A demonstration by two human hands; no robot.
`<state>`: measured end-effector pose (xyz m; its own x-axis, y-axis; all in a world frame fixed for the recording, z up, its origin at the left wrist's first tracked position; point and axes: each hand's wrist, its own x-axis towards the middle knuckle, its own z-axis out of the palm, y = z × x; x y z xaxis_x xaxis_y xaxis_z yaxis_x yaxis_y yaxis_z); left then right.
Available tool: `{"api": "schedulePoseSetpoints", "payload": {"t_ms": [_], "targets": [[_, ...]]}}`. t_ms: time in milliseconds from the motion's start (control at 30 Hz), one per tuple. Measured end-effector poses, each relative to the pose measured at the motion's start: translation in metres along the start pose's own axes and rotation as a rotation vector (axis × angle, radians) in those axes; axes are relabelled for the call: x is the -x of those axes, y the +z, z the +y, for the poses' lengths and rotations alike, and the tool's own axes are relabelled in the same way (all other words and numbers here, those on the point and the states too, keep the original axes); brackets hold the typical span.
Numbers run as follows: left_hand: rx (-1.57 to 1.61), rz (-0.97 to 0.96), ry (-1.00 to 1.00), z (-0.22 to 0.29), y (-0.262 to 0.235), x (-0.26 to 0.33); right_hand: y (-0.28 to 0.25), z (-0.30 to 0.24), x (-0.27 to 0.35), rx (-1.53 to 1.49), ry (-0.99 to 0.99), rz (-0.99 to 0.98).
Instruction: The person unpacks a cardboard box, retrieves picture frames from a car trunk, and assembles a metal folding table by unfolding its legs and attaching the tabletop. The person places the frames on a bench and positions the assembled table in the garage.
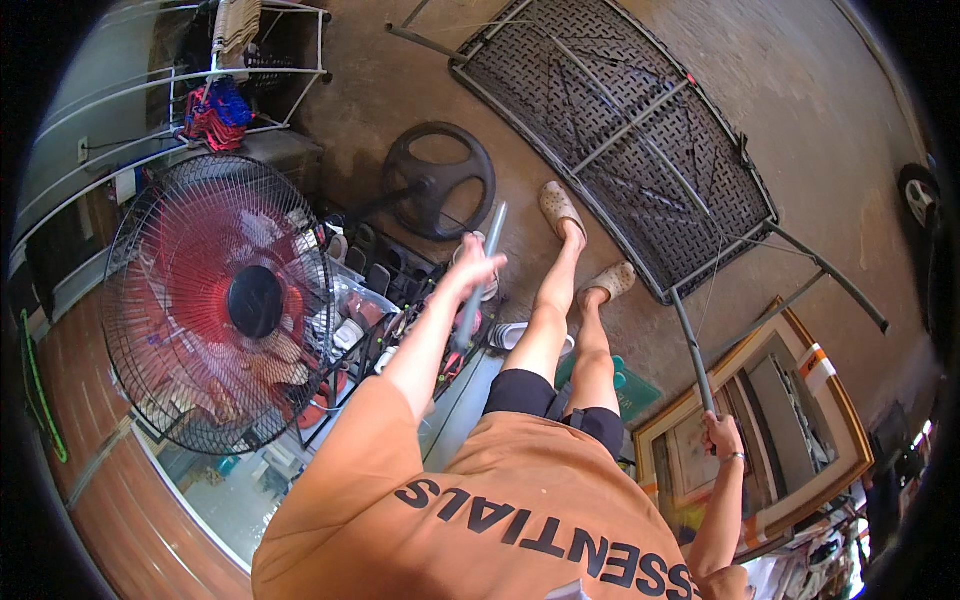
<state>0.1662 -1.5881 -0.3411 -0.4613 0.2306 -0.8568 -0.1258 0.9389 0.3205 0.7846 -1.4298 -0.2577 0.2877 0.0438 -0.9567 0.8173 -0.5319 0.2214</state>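
A black folding table (620, 130) with a woven-pattern top lies with its underside and metal frame toward me. My right hand (722, 435) is wrapped round the end of one grey table leg (692, 345), on the near side of the table. Further left, my left hand (474, 270) is raised in front of a loose grey metal tube (496, 228). That tube slants through the grasp and sticks out above and below the hand. Motion blurs it and some of the fingers. Another leg (850, 295) juts out at the table's right end.
A large red-bladed fan (255, 300) stands close on my left, beside racks of shoes (380, 270). Beyond it are a steering wheel (440, 180) and a white rack with hangers (215, 115). A framed picture (850, 430) leans at my right. A green mat (635, 390) lies near my feet.
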Motion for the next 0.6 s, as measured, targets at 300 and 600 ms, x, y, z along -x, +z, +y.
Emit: {"api": "schedulePoseSetpoints", "payload": {"t_ms": [300,600], "targets": [[-0.402,0.49,0.185,0.205,-0.212,-0.15,-0.002,0.018,-0.004,-0.515,0.136,-0.134],[-0.984,0.752,0.132,0.275,-0.322,-0.18,0.04,-0.034,0.047,0.526,0.034,0.539]]}}
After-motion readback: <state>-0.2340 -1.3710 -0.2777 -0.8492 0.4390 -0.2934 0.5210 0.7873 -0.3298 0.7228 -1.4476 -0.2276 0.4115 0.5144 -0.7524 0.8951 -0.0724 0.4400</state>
